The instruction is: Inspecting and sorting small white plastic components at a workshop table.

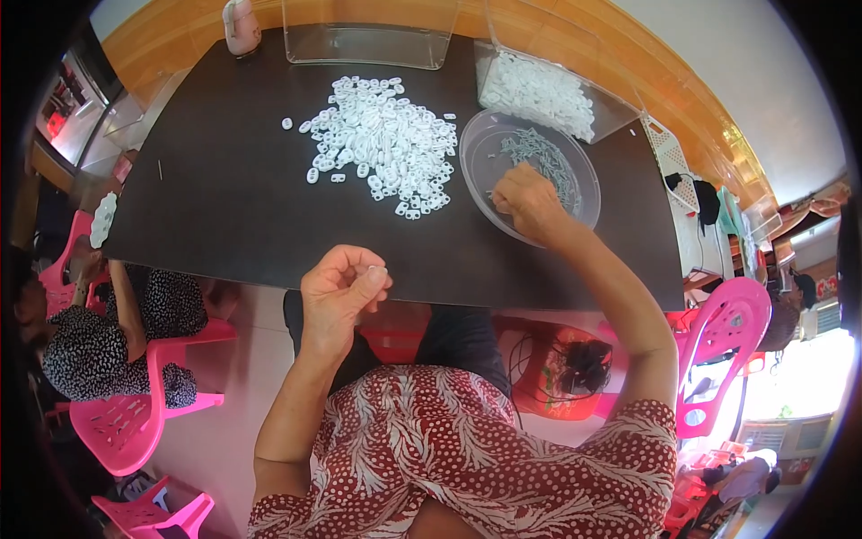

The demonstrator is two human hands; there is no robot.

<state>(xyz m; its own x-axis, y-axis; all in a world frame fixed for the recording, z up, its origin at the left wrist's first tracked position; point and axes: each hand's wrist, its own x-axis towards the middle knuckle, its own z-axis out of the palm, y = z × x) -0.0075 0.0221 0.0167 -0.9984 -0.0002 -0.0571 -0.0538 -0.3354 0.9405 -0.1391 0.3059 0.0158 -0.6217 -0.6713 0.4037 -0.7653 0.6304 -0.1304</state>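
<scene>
My left hand point(346, 286) is raised just over the table's near edge, thumb pressed against curled fingers. Whatever small thing it may hold is hidden. My right hand point(532, 202) reaches into a round clear plastic bowl point(476, 184), its fingers bunched together beside a heap of small grey-green, screw-like pieces point(539, 148). What those fingertips grip, if anything, cannot be made out. Left of the bowl lies a large pile of small white oval plastic pieces with two holes point(382, 135). A few of these lie loose around its edge.
Behind the bowl, a clear bin point(620, 117) holds more white pieces. Another clear bin point(368, 63) and a pink bottle point(241, 29) stand along the dark table's point(215, 207) far side. A person point(90, 346) sits at left near a pink chair point(148, 404); another pink chair point(727, 341) is at right.
</scene>
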